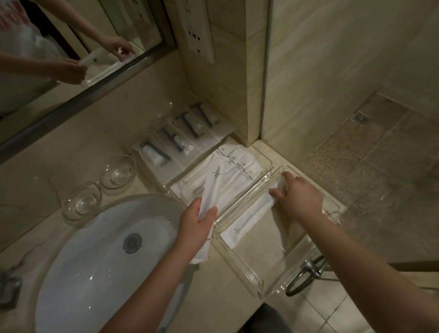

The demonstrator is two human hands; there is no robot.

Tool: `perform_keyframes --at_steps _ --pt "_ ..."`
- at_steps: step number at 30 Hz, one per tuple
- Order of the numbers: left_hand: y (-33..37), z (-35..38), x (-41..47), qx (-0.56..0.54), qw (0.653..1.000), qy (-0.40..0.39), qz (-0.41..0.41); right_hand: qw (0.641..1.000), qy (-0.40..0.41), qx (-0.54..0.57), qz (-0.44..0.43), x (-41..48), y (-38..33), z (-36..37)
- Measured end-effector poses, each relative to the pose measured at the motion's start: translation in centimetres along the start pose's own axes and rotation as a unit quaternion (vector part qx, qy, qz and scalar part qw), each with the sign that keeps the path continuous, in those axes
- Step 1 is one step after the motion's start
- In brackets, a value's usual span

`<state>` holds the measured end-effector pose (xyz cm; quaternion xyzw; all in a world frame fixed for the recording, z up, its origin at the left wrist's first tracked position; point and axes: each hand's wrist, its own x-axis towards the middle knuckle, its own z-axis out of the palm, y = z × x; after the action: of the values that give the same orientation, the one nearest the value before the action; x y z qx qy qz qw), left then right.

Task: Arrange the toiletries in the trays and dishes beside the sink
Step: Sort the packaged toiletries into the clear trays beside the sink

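Left hand (199, 221) clamps 1 spare white packet (210, 191), kept clear of the tray; right hand (298, 196) pinches another (251, 211), aligning it inside the near clear tray (251, 275).

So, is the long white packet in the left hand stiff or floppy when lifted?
Probably fairly stiff: the packet juts straight out above the left hand without drooping. It is likely light too, since thumb and fingers alone hold it up.
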<state>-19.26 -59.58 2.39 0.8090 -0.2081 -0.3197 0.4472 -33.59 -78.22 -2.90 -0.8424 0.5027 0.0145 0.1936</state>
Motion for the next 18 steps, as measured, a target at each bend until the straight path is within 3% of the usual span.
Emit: perform_keyframes --at_steps 4,8,10,12,15,17,18 --pt "0.3 0.1 -0.1 -0.006 1.0 -0.015 -0.001 0.999 0.014 -0.05 -0.004 -0.5 0.0 -0.2" --pt "1.2 0.1 0.2 0.006 0.999 -0.05 0.001 0.992 0.088 0.072 -0.055 -0.4 -1.2 -1.8" --pt "2.1 0.1 0.5 0.02 0.997 -0.079 0.009 0.96 0.072 0.261 -0.068 -0.4 -3.0 -3.8" --pt "3.0 0.1 0.8 0.054 0.992 -0.11 0.026 0.893 -0.033 0.444 -0.065 -0.5 -4.9 -6.1" --pt "4.1 0.3 1.1 0.054 0.984 -0.168 0.039 0.842 -0.153 0.508 -0.1 -0.3 -6.4 -7.7" --pt "4.2 0.1 1.4 0.039 0.982 -0.18 0.028 0.827 -0.138 0.538 -0.084 0.1 -6.3 -7.6" --pt "4.1 -0.1 1.7 0.04 0.988 -0.15 0.022 0.823 -0.111 0.554 -0.057 0.2 -6.0 -7.5"
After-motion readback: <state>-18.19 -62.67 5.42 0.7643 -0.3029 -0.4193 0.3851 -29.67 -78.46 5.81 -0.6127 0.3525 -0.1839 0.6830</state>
